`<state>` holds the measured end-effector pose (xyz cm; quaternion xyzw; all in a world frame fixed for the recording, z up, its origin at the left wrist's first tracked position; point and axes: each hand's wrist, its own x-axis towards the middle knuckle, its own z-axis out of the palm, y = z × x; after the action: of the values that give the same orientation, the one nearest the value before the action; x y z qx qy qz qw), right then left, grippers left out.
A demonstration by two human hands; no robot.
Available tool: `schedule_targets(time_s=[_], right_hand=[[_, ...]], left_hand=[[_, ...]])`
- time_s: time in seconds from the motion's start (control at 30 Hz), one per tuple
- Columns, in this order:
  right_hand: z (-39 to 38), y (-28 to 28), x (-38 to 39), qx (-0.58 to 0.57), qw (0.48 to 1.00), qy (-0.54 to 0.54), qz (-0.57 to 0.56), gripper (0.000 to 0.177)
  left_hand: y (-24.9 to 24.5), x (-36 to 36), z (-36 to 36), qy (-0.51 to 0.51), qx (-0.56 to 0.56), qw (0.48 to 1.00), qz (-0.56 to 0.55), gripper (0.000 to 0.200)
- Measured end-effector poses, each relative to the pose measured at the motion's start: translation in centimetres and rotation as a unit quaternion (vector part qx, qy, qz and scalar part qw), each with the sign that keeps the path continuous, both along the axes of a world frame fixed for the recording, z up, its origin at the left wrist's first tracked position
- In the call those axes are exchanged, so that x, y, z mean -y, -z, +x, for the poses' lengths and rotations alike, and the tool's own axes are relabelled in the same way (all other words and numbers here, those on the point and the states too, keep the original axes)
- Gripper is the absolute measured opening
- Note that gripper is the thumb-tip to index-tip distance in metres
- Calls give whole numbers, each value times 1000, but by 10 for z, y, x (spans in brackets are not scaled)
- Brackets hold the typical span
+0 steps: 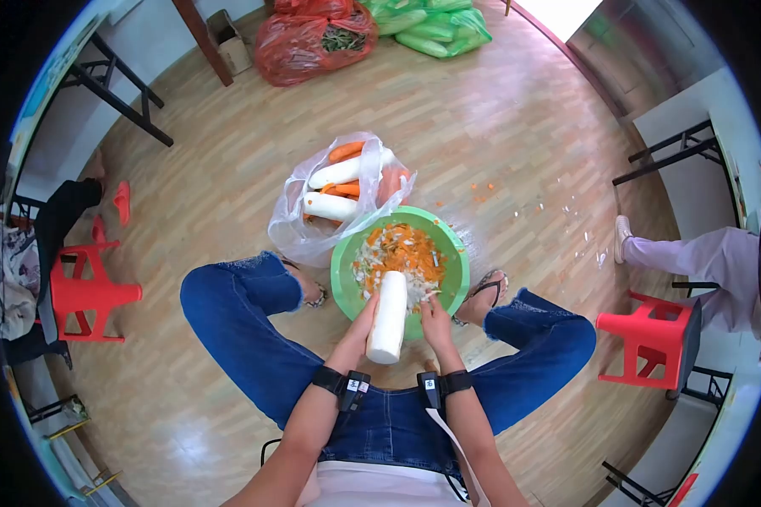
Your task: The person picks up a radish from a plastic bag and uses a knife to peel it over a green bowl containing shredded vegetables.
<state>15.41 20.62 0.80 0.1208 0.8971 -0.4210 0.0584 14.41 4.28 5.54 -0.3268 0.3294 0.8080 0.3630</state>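
My left hand grips a long white radish, held upright over the near rim of a green bowl. My right hand is closed beside the radish's upper end; whatever it holds is too small to make out. The bowl stands on the floor between my knees and holds shredded white and orange vegetable.
A clear plastic bag with white radishes and carrots lies just beyond the bowl. Red stools stand at the left and right. Another person's leg is at the right. Red and green sacks sit at the far end.
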Motion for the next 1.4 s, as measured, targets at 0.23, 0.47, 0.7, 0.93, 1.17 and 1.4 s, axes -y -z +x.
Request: schedule_targets(time_s=[0.23,0.47,0.7,0.93,1.17,1.4], right_hand=[[1,-91,13,68,977,-81,-185,29],[-1,-94,6,57,978,-160,-122,33],[-10,-67,0,32,994,-88,49,40],[-4,-82,3,131,978,-113,-119,36],[-13,-53,-4,66,996,-51,16,40],[3,-84,5,125,969,-156,-145,41]], left_hand=[[4,8,-7,-103,-5,994,39,51],[15,10,-3,-58,11,997,47,51],[1,4,-1,-31,23,996,81,52],[6,7,1,-53,23,996,75,51],[18,3,4,-13,11,996,89,50],[6,0,4,21,18,998,-52,47]])
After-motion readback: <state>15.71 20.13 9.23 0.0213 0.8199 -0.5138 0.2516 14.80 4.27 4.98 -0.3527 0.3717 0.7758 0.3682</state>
